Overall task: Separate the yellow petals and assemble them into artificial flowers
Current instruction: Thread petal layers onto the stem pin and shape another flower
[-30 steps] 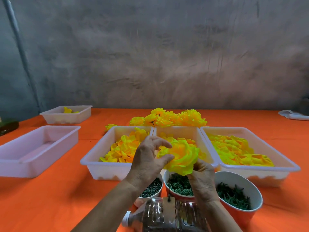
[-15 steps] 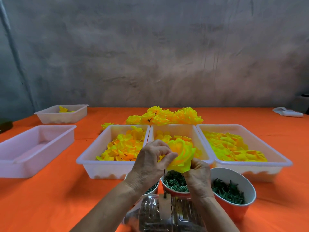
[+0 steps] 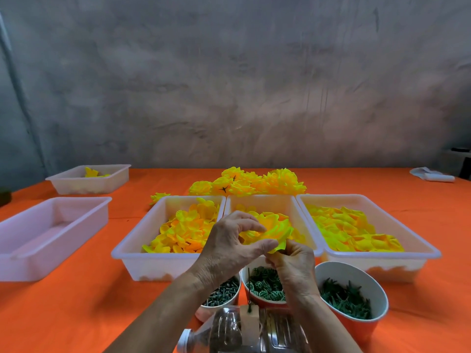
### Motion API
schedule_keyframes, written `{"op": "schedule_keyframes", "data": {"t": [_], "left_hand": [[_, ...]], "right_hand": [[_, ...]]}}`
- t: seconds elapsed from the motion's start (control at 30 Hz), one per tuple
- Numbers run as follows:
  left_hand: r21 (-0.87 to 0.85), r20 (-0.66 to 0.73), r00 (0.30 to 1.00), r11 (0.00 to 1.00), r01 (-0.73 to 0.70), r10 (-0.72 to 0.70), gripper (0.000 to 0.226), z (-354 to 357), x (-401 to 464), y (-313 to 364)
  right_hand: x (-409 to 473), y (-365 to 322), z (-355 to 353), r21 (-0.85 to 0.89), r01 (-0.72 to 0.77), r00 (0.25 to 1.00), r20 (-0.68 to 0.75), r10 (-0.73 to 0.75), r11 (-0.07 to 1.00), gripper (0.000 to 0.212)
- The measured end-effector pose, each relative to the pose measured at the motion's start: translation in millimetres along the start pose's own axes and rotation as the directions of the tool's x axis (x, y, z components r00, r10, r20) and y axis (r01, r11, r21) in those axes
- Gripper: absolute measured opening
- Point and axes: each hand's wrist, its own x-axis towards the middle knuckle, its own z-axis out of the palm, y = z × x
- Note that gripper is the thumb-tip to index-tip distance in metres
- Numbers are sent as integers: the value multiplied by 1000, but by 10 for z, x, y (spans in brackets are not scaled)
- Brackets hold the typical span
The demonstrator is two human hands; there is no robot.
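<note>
A yellow artificial flower [image 3: 274,229] is held above the middle white tray [image 3: 265,201]. My left hand [image 3: 229,247] pinches its near edge with thumb and curled fingers. My right hand [image 3: 295,266] grips the flower from below; what its fingers hold underneath is hidden. Loose yellow petals fill the left tray [image 3: 132,247] and the right tray [image 3: 418,244]. A pile of finished yellow flowers [image 3: 254,183] lies behind the trays.
Three cups of green parts stand in front: left [image 3: 221,294], middle [image 3: 265,284], right [image 3: 351,294]. A clear plastic bottle [image 3: 244,332] with a thin spike lies at the bottom edge. An empty tray [image 3: 48,235] and a small tray [image 3: 89,178] sit left; white cloth [image 3: 430,174] far right.
The flower has tipped from facing me to lying flatter, and both hands have come closer together around its near edge. The view has shifted slightly.
</note>
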Motion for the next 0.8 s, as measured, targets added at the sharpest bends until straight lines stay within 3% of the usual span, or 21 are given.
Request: {"op": "schedule_keyframes", "data": {"t": [0.13, 0.37, 0.8], "left_hand": [[-22, -31, 999, 1000, -11, 10, 19, 34, 55, 11], [-81, -50, 999, 997, 17, -21, 6, 92, 142, 7], [-61, -79, 997, 998, -26, 21, 8, 140, 239, -119]], "right_hand": [[22, -18, -17, 13, 4, 1000, -17, -3, 1000, 17], [27, -35, -86, 9, 3, 1000, 19, -3, 1000, 16], [75, -61, -80, -18, -31, 998, 46, 32, 999, 16]]}}
